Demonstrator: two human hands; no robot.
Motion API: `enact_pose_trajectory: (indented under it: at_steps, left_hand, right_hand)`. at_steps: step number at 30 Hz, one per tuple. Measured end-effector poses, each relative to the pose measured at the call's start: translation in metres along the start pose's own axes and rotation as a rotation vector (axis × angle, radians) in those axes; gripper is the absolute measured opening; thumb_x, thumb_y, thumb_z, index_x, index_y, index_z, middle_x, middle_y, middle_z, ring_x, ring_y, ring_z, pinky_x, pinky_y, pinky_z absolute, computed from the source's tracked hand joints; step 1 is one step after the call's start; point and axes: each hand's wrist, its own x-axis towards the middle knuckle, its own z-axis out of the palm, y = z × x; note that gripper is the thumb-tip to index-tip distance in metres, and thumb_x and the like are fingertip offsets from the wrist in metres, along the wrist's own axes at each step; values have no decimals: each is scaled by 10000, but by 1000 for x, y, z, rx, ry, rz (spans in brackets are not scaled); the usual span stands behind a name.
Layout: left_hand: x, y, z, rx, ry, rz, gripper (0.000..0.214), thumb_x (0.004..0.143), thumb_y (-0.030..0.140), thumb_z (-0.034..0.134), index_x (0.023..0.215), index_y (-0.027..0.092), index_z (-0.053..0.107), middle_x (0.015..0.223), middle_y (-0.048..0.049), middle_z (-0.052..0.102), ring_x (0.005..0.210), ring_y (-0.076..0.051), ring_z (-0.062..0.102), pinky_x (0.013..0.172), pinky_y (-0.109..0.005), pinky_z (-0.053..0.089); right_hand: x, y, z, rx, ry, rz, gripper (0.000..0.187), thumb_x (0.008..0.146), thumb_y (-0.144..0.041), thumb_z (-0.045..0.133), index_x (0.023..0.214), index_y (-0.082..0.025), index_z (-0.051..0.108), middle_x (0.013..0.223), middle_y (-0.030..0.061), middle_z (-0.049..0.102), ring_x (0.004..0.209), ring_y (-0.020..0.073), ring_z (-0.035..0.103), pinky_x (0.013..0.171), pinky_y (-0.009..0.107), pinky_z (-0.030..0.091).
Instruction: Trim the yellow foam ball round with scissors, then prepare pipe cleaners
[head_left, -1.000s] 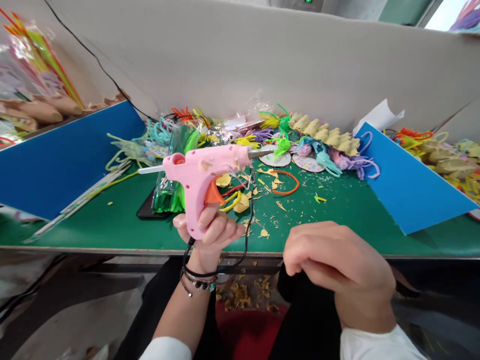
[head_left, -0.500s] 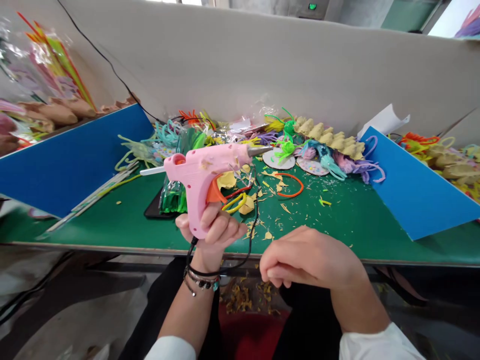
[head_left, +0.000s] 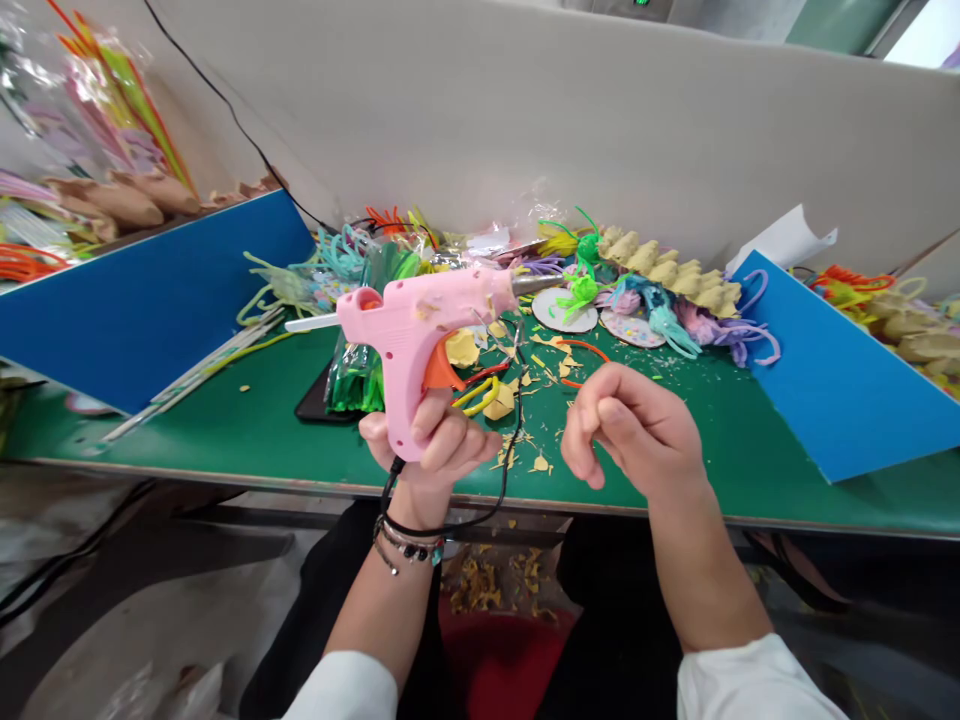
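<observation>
My left hand (head_left: 435, 440) is wrapped around the handle of a pink hot glue gun (head_left: 409, 345), raised above the front of the table. Its metal nozzle points right, and a white glue stick (head_left: 311, 323) pokes out of the back. From the bottom of the handle a black cord loops round my wrist. To the right, my right hand (head_left: 634, 430) hovers over the table edge, fingers curled in and thumb against them, with nothing visible in it. Behind it, an orange pipe cleaner ring (head_left: 587, 346) is partly hidden.
Blue boards (head_left: 165, 300) stand at both sides of the green table (head_left: 720, 430). Toward the back wall lie pipe cleaner figures (head_left: 664, 320), an egg carton strip (head_left: 667, 268) and white discs (head_left: 564, 311). Yellow scraps (head_left: 541, 463) litter the middle, near a bag of green pipe cleaners (head_left: 356, 375).
My right hand has risen and turned, showing the curled fingers and thumb, and now covers part of the orange ring. The glue gun stays in my left hand, slightly higher and farther right.
</observation>
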Motion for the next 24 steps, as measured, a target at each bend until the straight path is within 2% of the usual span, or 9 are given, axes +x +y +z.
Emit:
enact_pose_trajectory:
  at_steps: [4, 6, 11, 15, 20, 24]
  left_hand:
    - [2, 0, 1, -68, -71, 26, 435, 810, 476, 562, 551, 222, 321, 239, 136, 159, 253, -70, 94, 418, -283, 233]
    - [0, 0, 0, -42, -44, 36, 444, 810, 492, 560, 557, 224, 312, 242, 140, 144, 251, -71, 88, 414, -286, 237]
    - [-4, 0, -4, 59, 58, 17, 515, 761, 562, 581, 541, 225, 260, 231, 141, 103, 233, -75, 69, 383, -288, 233]
    - [-4, -1, -5, 52, 55, -17, 524, 740, 573, 592, 529, 222, 266, 221, 136, 116, 231, -80, 88, 395, -286, 250]
    - [-2, -1, -3, -3, -2, 4, 485, 779, 523, 577, 538, 221, 284, 227, 137, 138, 234, -75, 94, 409, -286, 247]
    - [-1, 0, -4, -7, 1, -2, 496, 771, 529, 590, 540, 220, 280, 228, 139, 134, 233, -71, 91, 407, -288, 241]
  right_hand:
    - [2, 1, -1, -8, -5, -21, 142, 977, -282, 466, 873, -190, 497, 669, -32, 606, 530, 50, 530, 525, 188, 455]
    - [3, 1, 0, 11, -5, -22, 156, 983, -293, 445, 868, -196, 483, 657, -37, 581, 524, 57, 517, 509, 195, 452]
    - [5, 2, 1, 68, 105, -57, 261, 975, -335, 442, 746, -208, 449, 534, -78, 437, 438, 57, 424, 428, 180, 459]
    - [9, 3, 1, 159, 77, -58, 316, 962, -361, 467, 689, -204, 444, 469, -98, 380, 370, 39, 338, 364, 145, 428]
    - [12, 4, 0, 306, 9, -44, 246, 967, -308, 479, 753, -191, 510, 523, -88, 425, 427, 31, 399, 442, 130, 485]
    - [11, 5, -1, 355, -7, -29, 203, 965, -288, 486, 794, -186, 527, 579, -74, 456, 490, 35, 435, 503, 141, 528]
